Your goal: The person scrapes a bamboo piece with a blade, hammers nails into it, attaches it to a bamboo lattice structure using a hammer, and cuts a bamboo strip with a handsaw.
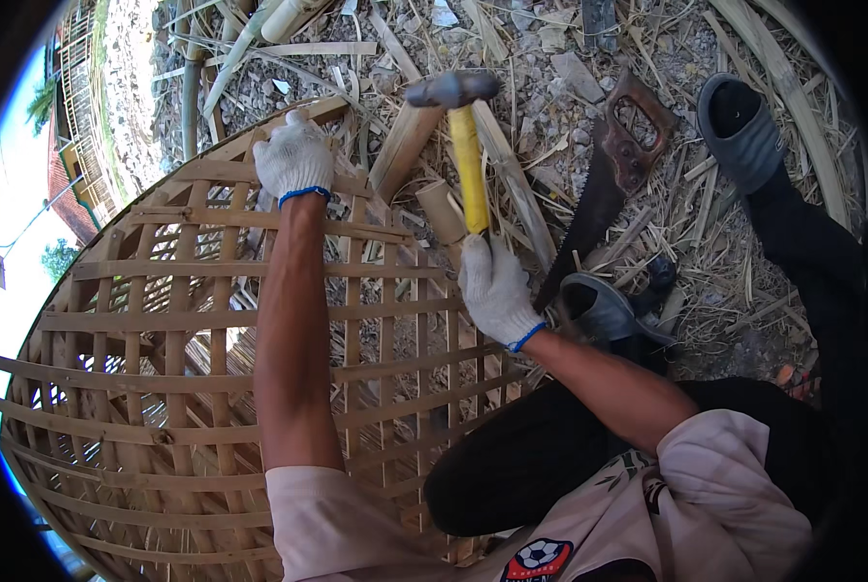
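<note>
A large curved lattice of woven bamboo strips [177, 321] fills the left side and reaches under my left arm. At its far edge, my left hand [294, 160], in a white knitted glove with a blue cuff, is closed over the bamboo rim; the fingertips are partly hidden. My right hand [497, 289], gloved the same way, is wrapped round the lower end of a hammer [465, 160] with a yellow handle. The hammer's dark metal head points away from me, above the ground and to the right of my left hand.
A handsaw [638, 145] with a brown handle lies right of the hammer. Near the hammer are a short cut bamboo piece [441, 210] and a split length [407, 145]. Bamboo scraps and gravel cover the ground. My sandalled feet [744, 141] are at the right.
</note>
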Tool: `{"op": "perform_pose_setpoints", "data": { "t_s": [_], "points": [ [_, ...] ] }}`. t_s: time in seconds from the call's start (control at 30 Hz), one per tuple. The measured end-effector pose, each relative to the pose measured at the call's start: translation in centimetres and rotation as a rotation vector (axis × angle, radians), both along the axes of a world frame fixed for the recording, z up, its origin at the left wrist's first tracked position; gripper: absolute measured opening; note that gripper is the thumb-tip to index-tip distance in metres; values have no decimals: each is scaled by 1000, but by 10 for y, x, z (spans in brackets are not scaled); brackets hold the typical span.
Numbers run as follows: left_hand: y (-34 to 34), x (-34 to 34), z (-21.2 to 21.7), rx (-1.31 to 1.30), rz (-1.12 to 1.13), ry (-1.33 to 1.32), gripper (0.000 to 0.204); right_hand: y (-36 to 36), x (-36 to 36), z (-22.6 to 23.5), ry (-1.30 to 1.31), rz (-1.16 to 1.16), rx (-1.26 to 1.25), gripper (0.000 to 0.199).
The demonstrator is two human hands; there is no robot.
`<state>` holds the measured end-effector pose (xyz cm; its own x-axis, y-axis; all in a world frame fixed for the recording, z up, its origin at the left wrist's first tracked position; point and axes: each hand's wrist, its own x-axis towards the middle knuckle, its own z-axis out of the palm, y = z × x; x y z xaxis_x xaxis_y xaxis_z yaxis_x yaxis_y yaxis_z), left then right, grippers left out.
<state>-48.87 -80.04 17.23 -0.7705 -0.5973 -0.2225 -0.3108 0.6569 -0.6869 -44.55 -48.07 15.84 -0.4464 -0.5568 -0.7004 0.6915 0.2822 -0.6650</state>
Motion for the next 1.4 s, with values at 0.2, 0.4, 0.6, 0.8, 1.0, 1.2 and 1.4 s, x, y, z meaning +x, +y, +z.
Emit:
{"op": "perform_pose_setpoints", "data": {
  "t_s": [0.2,0.4,0.6,0.8,1.0,1.2,1.4],
  "points": [
    [4,5,-2,18,13,-4,26,-1,-10,-4,90,212,-131,51],
    [8,-5,0,22,-26,40,26,5,3,-12,51,152,-61,47],
    [-2,5,1,35,-12,21,29,-2,-34,-9,-13,-104,-184,47],
    [-6,3,-11,29,-69,59,27,11,19,-42,265,401,-52,51],
    [0,3,2,55,-43,38,25,-5,-27,-12,-85,-278,-359,43],
    [0,5,-12,34,-39,40,24,6,19,-28,34,445,-17,60],
    [-2,3,10,36,-25,16,23,-16,-52,1,-306,-347,-372,55]
  ]
}}
